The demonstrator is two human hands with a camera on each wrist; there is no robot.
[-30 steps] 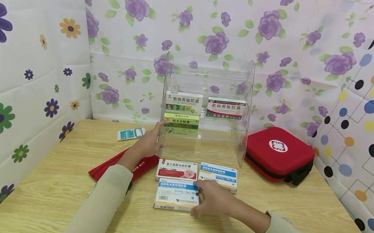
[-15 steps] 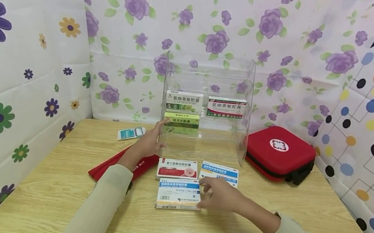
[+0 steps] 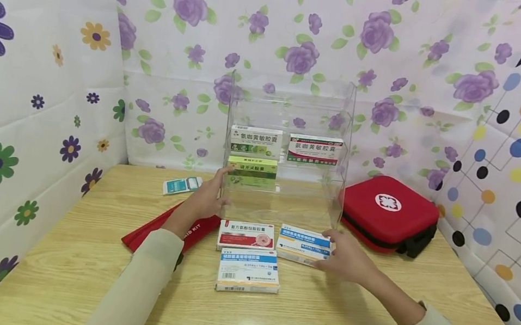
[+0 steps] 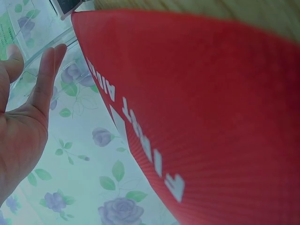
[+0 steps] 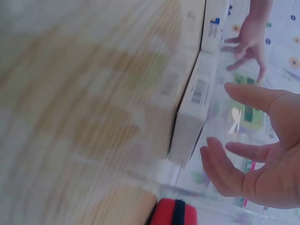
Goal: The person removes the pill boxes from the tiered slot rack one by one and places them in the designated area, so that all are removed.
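My left hand (image 3: pixel 206 196) is at the left side panel of a clear display rack (image 3: pixel 304 206). In the left wrist view its fingers (image 4: pixel 44 77) are fairly straight against the clear edge. My right hand (image 3: pixel 349 256) reaches round the right end of a blue-and-white medicine box (image 3: pixel 303 243). The right wrist view has its thumb and fingers spread apart above the box's end, with no visible grip. A red-and-white medicine box (image 3: pixel 246 236) lies to the left, and another blue-and-white medicine box (image 3: pixel 248 272) lies in front.
The rack holds a white-and-green box (image 3: pixel 255 142), a red-and-green box (image 3: pixel 314 151) and a yellow-green box (image 3: pixel 251 172). A red case (image 3: pixel 387 215) stands right of it. Left lie a red pouch (image 3: pixel 157 231), partly under the left forearm, and a small teal-and-white packet (image 3: pixel 182 185).
My right hand has left the right end of the front box and moved right and away from me to the back right box. The left hand stays at the rack.
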